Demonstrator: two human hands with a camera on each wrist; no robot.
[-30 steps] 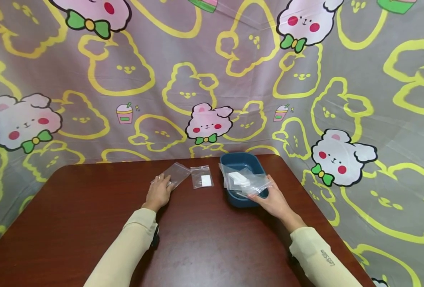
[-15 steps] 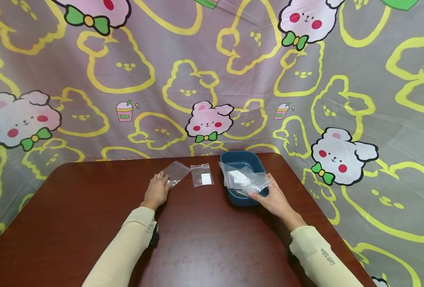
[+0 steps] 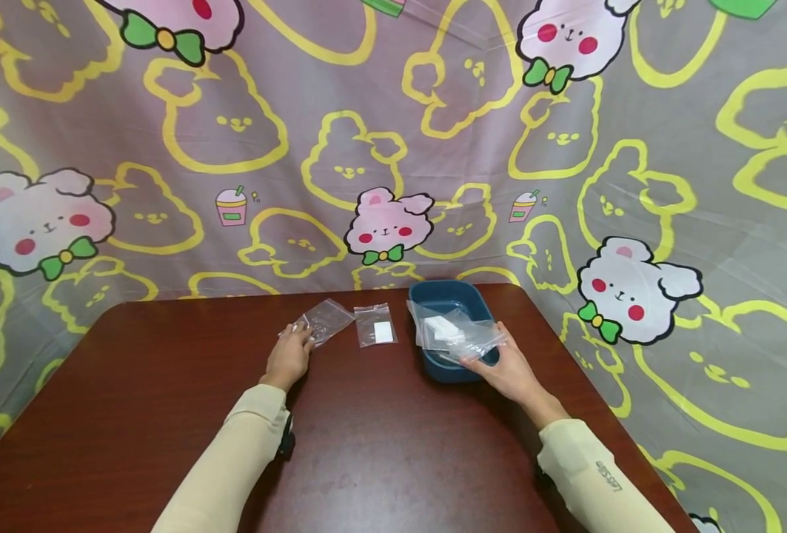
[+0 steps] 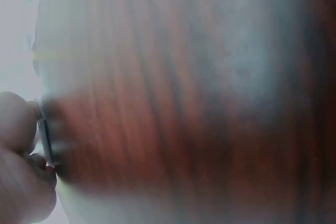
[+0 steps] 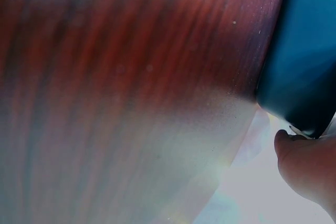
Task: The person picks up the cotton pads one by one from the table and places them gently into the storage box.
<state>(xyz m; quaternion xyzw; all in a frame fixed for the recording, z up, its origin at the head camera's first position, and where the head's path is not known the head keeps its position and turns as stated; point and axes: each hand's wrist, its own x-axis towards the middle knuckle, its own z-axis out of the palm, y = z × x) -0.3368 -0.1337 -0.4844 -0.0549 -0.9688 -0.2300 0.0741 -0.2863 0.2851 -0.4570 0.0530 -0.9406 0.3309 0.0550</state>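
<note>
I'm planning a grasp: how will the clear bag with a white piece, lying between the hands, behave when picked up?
The clear bag is probably floppy, since it looks thin and see-through. It may hang lopsided, as the white piece sits toward its near right corner. Its sheen suggests it could be slippery.

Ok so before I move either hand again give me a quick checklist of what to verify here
1. Right hand has hold of the held bags: ok, thumb and fingers grip their edge.
2. Blue container upright on the table: ok.
3. Held bags released: not ok, the hand has them over the container.
4. Left hand firmly gripping the left bag: cannot tell, its fingers are at the bag's near end.
5. Middle bag lying flat, out of both hands: ok.
6. Bag seals closed: cannot tell.
</note>
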